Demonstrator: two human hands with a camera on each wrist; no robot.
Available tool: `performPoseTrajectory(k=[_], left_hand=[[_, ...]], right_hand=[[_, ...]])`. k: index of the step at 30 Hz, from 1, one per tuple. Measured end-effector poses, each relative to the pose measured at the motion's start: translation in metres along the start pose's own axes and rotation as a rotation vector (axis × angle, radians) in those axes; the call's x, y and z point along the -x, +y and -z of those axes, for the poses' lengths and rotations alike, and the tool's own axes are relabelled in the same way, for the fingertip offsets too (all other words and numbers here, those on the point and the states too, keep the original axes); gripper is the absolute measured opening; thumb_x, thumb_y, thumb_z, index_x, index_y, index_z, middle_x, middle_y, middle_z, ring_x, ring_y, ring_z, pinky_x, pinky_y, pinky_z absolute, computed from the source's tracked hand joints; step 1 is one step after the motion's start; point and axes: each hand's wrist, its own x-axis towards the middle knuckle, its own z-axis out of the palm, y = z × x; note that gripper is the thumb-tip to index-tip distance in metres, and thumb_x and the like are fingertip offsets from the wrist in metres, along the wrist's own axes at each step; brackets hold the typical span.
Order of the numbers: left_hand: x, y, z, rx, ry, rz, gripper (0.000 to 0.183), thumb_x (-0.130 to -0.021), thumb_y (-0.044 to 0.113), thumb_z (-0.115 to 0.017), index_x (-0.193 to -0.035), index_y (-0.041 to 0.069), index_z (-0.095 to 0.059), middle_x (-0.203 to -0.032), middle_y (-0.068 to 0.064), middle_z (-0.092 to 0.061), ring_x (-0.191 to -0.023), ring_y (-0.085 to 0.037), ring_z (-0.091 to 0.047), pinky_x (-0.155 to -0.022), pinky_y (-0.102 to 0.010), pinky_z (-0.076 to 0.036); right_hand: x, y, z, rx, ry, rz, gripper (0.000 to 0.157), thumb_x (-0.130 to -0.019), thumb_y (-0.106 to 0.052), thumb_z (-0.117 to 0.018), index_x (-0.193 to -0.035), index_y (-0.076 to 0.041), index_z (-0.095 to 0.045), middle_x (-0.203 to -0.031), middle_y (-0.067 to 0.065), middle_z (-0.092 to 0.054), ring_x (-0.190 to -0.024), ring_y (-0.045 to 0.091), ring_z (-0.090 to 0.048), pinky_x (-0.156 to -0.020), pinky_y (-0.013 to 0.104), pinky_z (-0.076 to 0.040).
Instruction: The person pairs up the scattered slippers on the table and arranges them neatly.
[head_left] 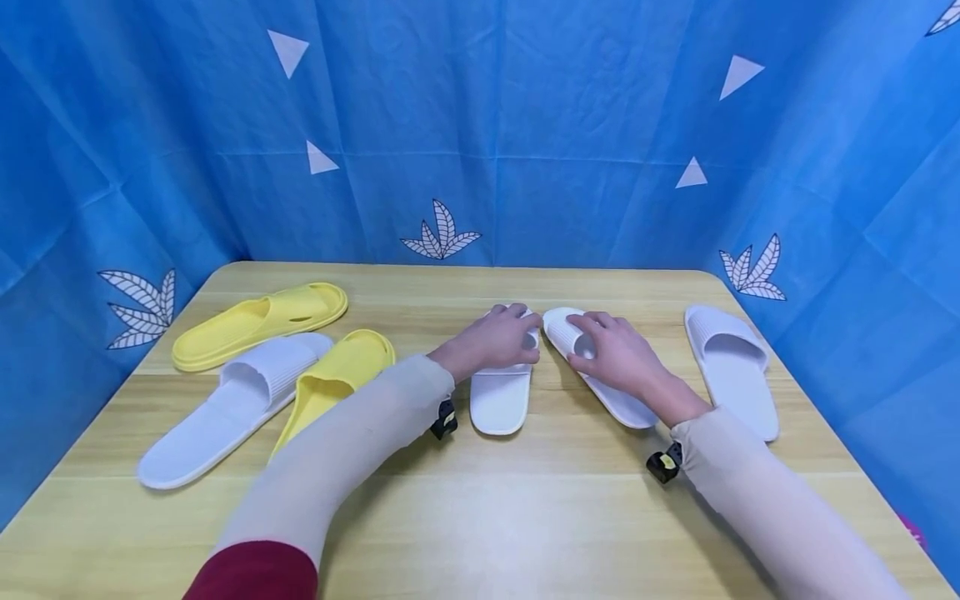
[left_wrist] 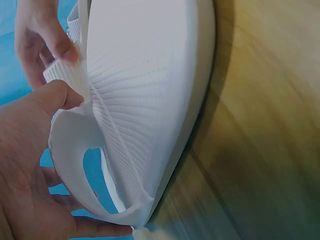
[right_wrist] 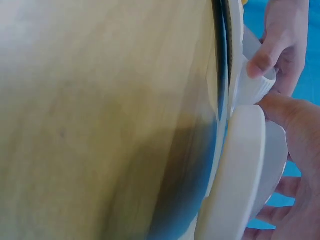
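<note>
Near the middle of the table, a white slipper (head_left: 500, 404) points away from me, and my left hand (head_left: 501, 337) grips its ribbed strap from above. The left wrist view shows the thumb on top of the strap (left_wrist: 75, 132) and the fingers spread along its far side. Just to the right, a second white slipper (head_left: 626, 407) lies at a slant, its toe towards the first. My right hand (head_left: 618, 354) holds this one across the strap, thumb at the inner side. In the right wrist view its sole edge (right_wrist: 240, 165) stands tilted against the table.
At the left lie a yellow slipper (head_left: 217, 337), a white slipper (head_left: 195, 437) and another yellow slipper (head_left: 356, 358), partly hidden by my left sleeve. One more white slipper (head_left: 742, 392) lies near the right edge. A blue curtain (head_left: 495, 125) surrounds the wooden table (head_left: 480, 517).
</note>
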Motion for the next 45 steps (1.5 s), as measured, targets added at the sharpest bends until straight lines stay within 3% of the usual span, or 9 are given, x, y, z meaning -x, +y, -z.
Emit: performPoseTrajectory(k=[9,18,24,38,45], left_hand=[[-0.005,0.008,-0.002,0.021,0.008,0.021,0.061,-0.091,0.044,-0.061,-0.145,0.021,-0.046,-0.152,-0.012,-0.036,-0.133,-0.039,-0.038,-0.11,-0.049,-0.034],[-0.015,0.013,-0.011,-0.05,0.083,0.048,0.059,-0.092,0.046,-0.059,-0.144,0.022,-0.048,-0.149,-0.008,-0.04,-0.133,-0.037,-0.038,-0.11,-0.048,-0.034],[-0.023,0.018,-0.014,-0.054,0.086,0.087,0.058,-0.094,0.048,-0.055,-0.145,0.022,-0.048,-0.151,-0.009,-0.039,-0.135,-0.038,-0.037,-0.109,-0.05,-0.035],[-0.043,0.032,-0.022,-0.078,0.114,0.071,0.061,-0.096,0.051,-0.055,-0.148,0.022,-0.045,-0.152,-0.009,-0.04,-0.139,-0.03,-0.036,-0.115,-0.043,-0.027],[-0.049,0.038,-0.026,-0.05,0.122,0.11,0.064,-0.096,0.054,-0.054,-0.15,0.022,-0.043,-0.152,-0.009,-0.039,-0.136,-0.034,-0.037,-0.107,-0.048,-0.039]], right_hand=[[-0.008,0.005,-0.005,-0.012,0.02,-0.034,0.065,-0.088,-0.037,-0.069,-0.144,-0.01,-0.047,-0.142,0.023,-0.046,-0.121,0.049,-0.047,-0.097,0.062,-0.041],[-0.015,0.013,-0.009,-0.026,0.022,-0.095,0.066,-0.09,-0.039,-0.068,-0.145,-0.01,-0.046,-0.143,0.022,-0.045,-0.121,0.05,-0.047,-0.094,0.062,-0.043],[-0.019,0.017,-0.009,-0.032,0.022,-0.126,0.066,-0.09,-0.039,-0.067,-0.145,-0.009,-0.046,-0.142,0.024,-0.046,-0.121,0.05,-0.047,-0.095,0.061,-0.042],[-0.023,0.025,-0.013,-0.04,0.032,-0.209,0.067,-0.09,-0.04,-0.066,-0.145,-0.009,-0.045,-0.143,0.026,-0.044,-0.122,0.051,-0.044,-0.096,0.063,-0.041],[-0.022,0.029,-0.01,-0.06,0.002,-0.243,0.069,-0.091,-0.04,-0.065,-0.147,-0.007,-0.041,-0.144,0.028,-0.041,-0.125,0.052,-0.041,-0.101,0.062,-0.037]])
